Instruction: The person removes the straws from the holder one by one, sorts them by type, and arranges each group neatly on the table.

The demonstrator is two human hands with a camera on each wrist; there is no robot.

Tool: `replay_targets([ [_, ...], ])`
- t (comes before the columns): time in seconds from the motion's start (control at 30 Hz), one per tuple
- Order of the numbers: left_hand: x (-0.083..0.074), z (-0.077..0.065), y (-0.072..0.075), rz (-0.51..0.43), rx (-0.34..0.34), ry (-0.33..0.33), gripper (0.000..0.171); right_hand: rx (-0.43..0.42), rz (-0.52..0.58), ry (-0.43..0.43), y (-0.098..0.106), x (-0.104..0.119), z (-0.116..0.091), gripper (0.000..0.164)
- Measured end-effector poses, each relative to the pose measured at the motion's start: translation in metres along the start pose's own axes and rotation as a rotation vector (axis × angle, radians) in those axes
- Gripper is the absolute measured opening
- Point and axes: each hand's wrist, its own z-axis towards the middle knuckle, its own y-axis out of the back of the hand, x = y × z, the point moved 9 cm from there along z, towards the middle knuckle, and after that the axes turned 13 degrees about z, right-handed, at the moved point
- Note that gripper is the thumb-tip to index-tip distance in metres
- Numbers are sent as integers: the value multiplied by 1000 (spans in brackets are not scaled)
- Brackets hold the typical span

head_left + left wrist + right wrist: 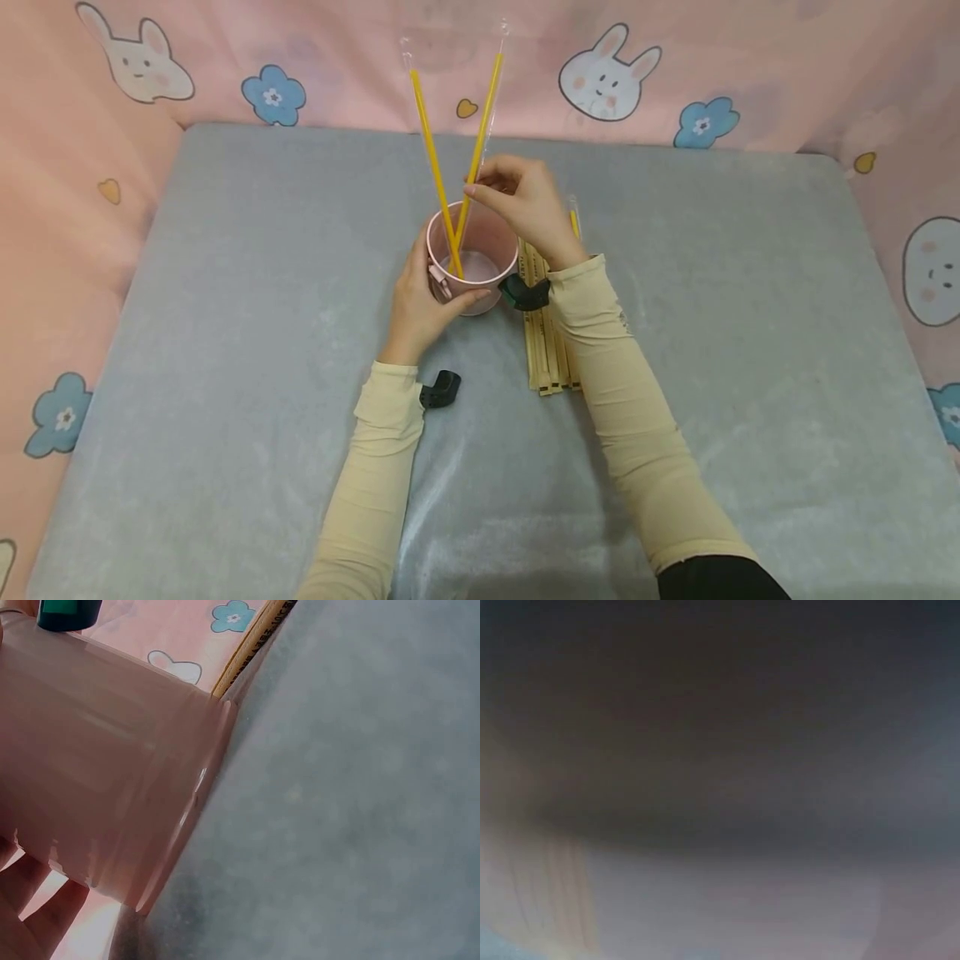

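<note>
A translucent pink cup (pixel 497 236) stands on the table, with the left hand (pixel 415 310) gripping it round its left side, near a handle. In the left wrist view the cup's wall (pixel 112 765) fills the left part, fingers (pixel 56 911) behind it. Two yellow straws in clear wrappers cross inside the cup. The left straw (pixel 429 129) leans on the rim, untouched by either hand. Above the rim, the right hand (pixel 531 204) pinches the right straw (pixel 487 108) between thumb and fingers. The right wrist view is mostly dark and blurred.
Several long, narrow tan paper packets (pixel 546 367) lie right of the cup, partly under the right forearm. Another yellow wrapped straw (pixel 574 222) shows beyond the right wrist. A grey cloth covers the table (pixel 247 317); a pink patterned curtain (pixel 345 67) hangs behind it.
</note>
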Motion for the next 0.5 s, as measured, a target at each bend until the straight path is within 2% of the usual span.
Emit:
replay_targets([
  [0.3,0,1,0,-3,0,-9,105,-42,57,8,6,5,-2,11],
  [0.5,1,0,1,-2,1,-10,105,-75,119,12,15,9,-6,4],
])
